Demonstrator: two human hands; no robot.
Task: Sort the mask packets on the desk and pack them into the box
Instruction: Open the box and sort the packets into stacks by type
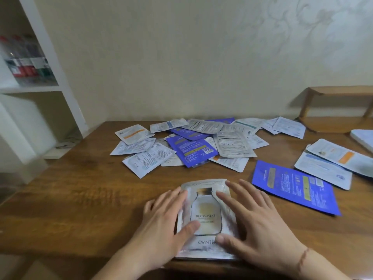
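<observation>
A silver mask packet [205,211] printed with a bottle lies flat at the desk's front edge, apparently on top of a small stack. My left hand [165,217] rests on its left side with straight fingers. On its right side lies my right hand [252,217], fingers spread flat. Behind them sits a loose heap of white, silver and blue packets [193,144]. A single blue packet [294,186] lies to the right, and beyond it two white packets with orange marks [331,160].
The wooden desk [80,195] meets the wall at the back. A white shelf unit [40,87] stands at the left. At the back right is a wooden rack [339,91]. A white object [363,138] pokes in at the right edge.
</observation>
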